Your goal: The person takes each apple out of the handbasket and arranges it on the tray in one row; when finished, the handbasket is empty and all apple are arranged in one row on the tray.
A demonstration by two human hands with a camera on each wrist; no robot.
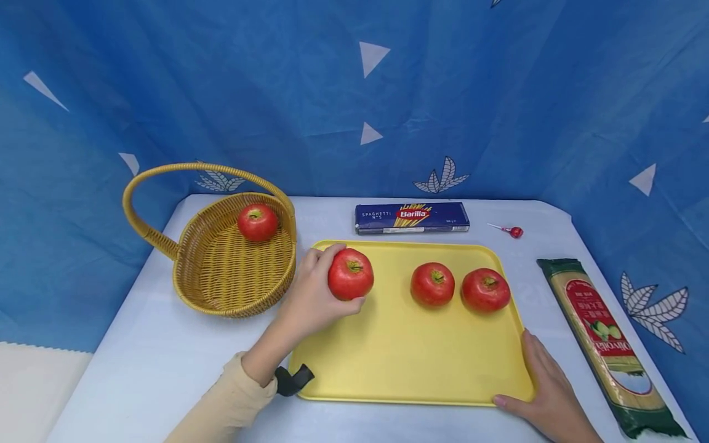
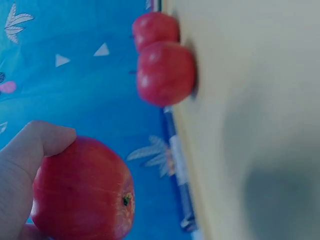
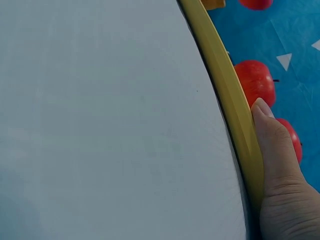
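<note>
My left hand [image 1: 317,291] grips a red apple [image 1: 351,274], thumb on its near side and fingers round the far side. In the left wrist view, that apple [image 2: 85,192] is raised over the tray surface, which carries a dark shadow. Two more red apples, a left one [image 1: 432,285] and a right one [image 1: 485,290], sit side by side on the yellow tray [image 1: 410,363]. At the tray's near right corner my right hand [image 1: 551,391] holds the edge, its thumb [image 3: 274,142] on the near rim and its fingers along the right side.
Left of the tray stands a wicker basket [image 1: 188,277] with a tall arched handle and one red apple [image 1: 258,223] inside. Behind the tray lie a blue spaghetti box [image 1: 412,218] and a red lollipop [image 1: 516,232]. A green-ended pasta packet [image 1: 612,347] lies along the right side.
</note>
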